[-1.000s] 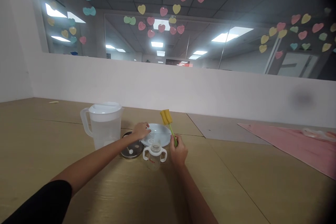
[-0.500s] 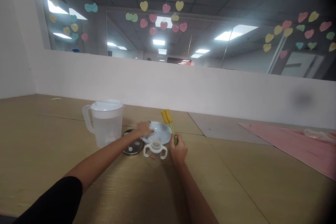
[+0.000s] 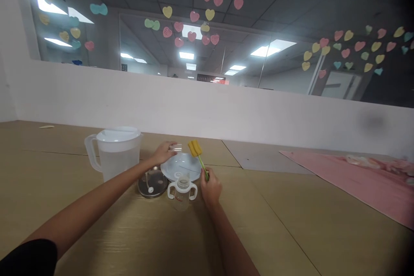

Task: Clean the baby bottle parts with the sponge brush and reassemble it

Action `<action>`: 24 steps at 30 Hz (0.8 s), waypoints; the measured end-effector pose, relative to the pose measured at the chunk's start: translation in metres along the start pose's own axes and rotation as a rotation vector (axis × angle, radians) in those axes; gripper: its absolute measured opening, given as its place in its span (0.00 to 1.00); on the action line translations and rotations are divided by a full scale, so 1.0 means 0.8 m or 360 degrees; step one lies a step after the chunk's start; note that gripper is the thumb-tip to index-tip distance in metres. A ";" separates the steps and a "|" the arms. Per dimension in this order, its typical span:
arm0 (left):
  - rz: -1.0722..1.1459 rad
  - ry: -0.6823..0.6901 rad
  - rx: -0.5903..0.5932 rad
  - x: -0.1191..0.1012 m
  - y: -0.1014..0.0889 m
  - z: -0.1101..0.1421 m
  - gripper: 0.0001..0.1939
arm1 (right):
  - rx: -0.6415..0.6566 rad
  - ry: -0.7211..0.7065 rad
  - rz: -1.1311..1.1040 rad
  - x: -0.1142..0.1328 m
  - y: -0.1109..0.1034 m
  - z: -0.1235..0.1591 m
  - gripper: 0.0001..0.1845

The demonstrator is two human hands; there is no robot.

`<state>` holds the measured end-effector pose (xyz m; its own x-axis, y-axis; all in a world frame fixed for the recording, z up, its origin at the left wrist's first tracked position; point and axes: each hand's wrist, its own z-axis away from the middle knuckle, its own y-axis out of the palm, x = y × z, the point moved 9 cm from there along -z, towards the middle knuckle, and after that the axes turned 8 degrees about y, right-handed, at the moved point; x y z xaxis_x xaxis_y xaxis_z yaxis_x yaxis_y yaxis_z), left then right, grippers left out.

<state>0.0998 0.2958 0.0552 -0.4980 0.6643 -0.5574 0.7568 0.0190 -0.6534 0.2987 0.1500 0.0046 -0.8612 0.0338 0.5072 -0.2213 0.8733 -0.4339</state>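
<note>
My left hand [image 3: 164,152] grips a small clear cup-like cap [image 3: 176,148] above the far rim of a white bowl [image 3: 166,171]. In my right hand [image 3: 211,187] is a bottle brush [image 3: 195,148], its green handle in my closed fingers and its yellow sponge head pointing up. Between my forearms stands a clear baby bottle [image 3: 182,200], upright and uncapped, with two white side handles. Left of it lies a round metal dish [image 3: 158,185] with a small white piece and thin tube on it. Small whitish parts, hard to make out, lie in the bowl.
A translucent lidded pitcher [image 3: 119,159] stands on the left, its handle facing left. A pink cloth [image 3: 343,179] covers the table's right side, with a plastic-wrapped item [image 3: 362,161] on it. A white wall [image 3: 194,110] with a window above closes off the back.
My left hand has risen from the bowl with the clear cap in its fingers. My right hand still holds the brush. The view has shifted to the right.
</note>
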 end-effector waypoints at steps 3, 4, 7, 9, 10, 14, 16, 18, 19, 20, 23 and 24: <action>0.0313 0.0089 -0.0031 -0.018 -0.025 0.000 0.28 | -0.0091 -0.0196 -0.0016 0.013 -0.008 0.004 0.24; 0.0424 0.0124 -0.0019 -0.026 -0.030 0.001 0.29 | -0.0114 -0.0299 -0.0033 0.020 -0.010 0.006 0.22; 0.0589 0.0260 0.0076 -0.051 -0.035 0.007 0.29 | -0.0173 -0.0599 -0.0048 0.038 -0.017 0.014 0.17; 0.0605 0.0352 0.0170 -0.067 -0.031 0.012 0.26 | -0.0229 -0.0763 -0.0042 0.045 -0.023 0.019 0.15; 0.0623 0.0377 0.0237 -0.072 -0.026 0.015 0.26 | -0.0259 -0.0831 -0.0041 0.048 -0.026 0.021 0.15; 0.0620 0.0338 0.0417 -0.080 -0.007 0.023 0.26 | -0.0363 -0.0958 -0.0044 0.052 -0.036 0.027 0.12; 0.0490 0.0284 0.0400 -0.077 -0.007 0.023 0.26 | -0.0387 -0.0979 -0.0030 0.056 -0.039 0.028 0.11; 0.0285 0.0252 0.0348 -0.074 -0.015 0.021 0.28 | -0.0390 -0.1016 -0.0011 0.062 -0.039 0.030 0.10; 0.0155 0.0266 0.0297 -0.072 -0.022 0.019 0.29 | -0.0393 -0.1029 -0.0002 0.064 -0.039 0.031 0.10; 0.0009 0.0296 0.0224 -0.071 -0.032 0.016 0.29 | -0.0396 -0.1036 0.0009 0.066 -0.039 0.031 0.10; -0.0483 0.0318 -0.0007 -0.054 -0.064 0.011 0.23 | -0.0439 -0.0940 0.0024 0.062 -0.039 0.024 0.12; -0.0639 0.0269 -0.0010 -0.042 -0.069 0.010 0.21 | -0.0462 -0.0864 0.0010 0.057 -0.041 0.020 0.12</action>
<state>0.0711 0.2665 0.1057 -0.6774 0.7161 -0.1679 0.5200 0.3048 -0.7979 0.2592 0.1154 0.0299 -0.9890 -0.1465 0.0207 -0.1478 0.9732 -0.1764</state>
